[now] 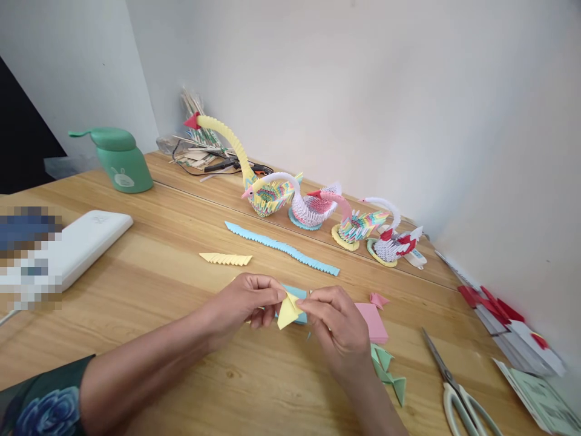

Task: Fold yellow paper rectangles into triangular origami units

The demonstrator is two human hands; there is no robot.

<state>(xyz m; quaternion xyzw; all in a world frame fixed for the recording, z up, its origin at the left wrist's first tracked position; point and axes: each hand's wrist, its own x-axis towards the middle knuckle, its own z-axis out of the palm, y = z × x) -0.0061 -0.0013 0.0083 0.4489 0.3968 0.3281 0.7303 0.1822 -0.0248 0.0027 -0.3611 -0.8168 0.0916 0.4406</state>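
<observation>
Between my two hands is a folded yellow paper piece, raised above the wooden table. My left hand pinches its upper left side between thumb and fingers. On the other side, my right hand grips its right edge with thumb and forefinger. Behind the hands lies a blue paper stack, partly covered by them. A pink paper stack and a small folded pink piece lie to the right of my right hand, with folded green pieces nearer to me.
Scissors lie at the right front. A blue strip of joined pieces and a short yellow strip lie beyond the hands. Several paper swans stand along the back. A green bottle and white power bank are at left.
</observation>
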